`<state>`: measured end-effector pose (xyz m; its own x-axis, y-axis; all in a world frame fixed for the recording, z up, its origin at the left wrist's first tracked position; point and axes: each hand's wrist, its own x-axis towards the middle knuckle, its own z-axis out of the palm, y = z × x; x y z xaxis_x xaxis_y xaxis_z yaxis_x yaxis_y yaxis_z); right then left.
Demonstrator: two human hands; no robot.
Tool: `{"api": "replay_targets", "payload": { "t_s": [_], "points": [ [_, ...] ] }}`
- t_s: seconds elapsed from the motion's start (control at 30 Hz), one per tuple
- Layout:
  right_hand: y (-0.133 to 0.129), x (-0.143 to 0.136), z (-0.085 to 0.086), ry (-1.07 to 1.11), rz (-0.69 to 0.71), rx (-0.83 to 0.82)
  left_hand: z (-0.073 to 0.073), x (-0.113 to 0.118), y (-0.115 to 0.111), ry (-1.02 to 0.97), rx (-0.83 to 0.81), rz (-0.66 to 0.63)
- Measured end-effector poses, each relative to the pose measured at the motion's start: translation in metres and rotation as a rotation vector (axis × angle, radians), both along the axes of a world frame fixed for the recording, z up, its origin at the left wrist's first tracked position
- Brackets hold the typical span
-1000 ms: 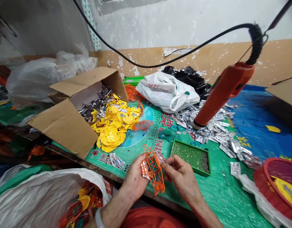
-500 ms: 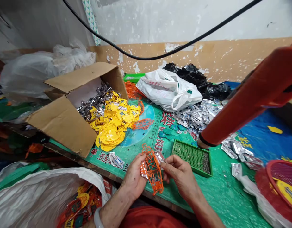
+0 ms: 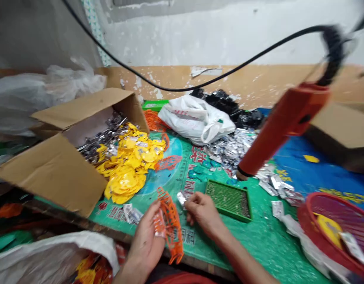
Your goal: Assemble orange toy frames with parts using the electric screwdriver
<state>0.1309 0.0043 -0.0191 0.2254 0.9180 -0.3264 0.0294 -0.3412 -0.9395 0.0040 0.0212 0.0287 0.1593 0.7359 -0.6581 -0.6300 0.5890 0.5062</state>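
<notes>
My left hand (image 3: pixel 149 232), at the table's front edge, grips an orange lattice-like plastic frame (image 3: pixel 172 227), with a silvery piece (image 3: pixel 159 224) against its near side. To the right, my right hand (image 3: pixel 201 211) pinches a small silver piece (image 3: pixel 181 198), held apart from the frame. A green tray (image 3: pixel 229 200) of tiny metal bits lies just beyond my right hand. Left of the hands, silver pieces (image 3: pixel 131 213) rest on the green sheet beside a pile of yellow parts (image 3: pixel 128 173).
An open cardboard box (image 3: pixel 51 173) spills dark and yellow parts at left. A red tool (image 3: pixel 276 130) hangs from a black cable at right. Behind are a white bag (image 3: pixel 196 118) and silver pieces (image 3: pixel 238 144). A red basket (image 3: pixel 308 221) stands at right; a sack (image 3: pixel 51 252) sits lower left.
My right hand has drawn away from the orange frame with the silver piece, leaving a gap. My left hand still holds the frame. The view has shifted, and the red tool shows more fully.
</notes>
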Motion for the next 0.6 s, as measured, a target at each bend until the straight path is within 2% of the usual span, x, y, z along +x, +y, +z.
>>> {"api": "replay_targets", "payload": {
  "t_s": [0.1,0.17,0.27,0.4,0.5,0.6],
  "points": [
    [0.016,-0.01,0.003,-0.195,0.065,0.041,0.015,-0.002,0.0,0.0,0.002,-0.055],
    [0.025,-0.004,0.008,-0.376,0.056,0.09,0.018,-0.002,0.0,0.0,-0.004,-0.075],
    [0.04,0.027,0.018,-0.664,-0.004,0.114,0.014,0.0,0.001,-0.008,-0.021,-0.12],
    [0.07,0.081,0.025,-0.979,-0.098,0.001,0.006,0.006,-0.001,-0.041,-0.031,-0.203],
    [0.092,0.108,0.02,-1.14,-0.136,-0.104,0.0,0.009,-0.002,-0.05,-0.034,-0.248],
    [0.104,0.12,0.009,-1.23,-0.133,-0.192,-0.003,0.009,-0.001,-0.096,-0.03,-0.277]
  ]
}}
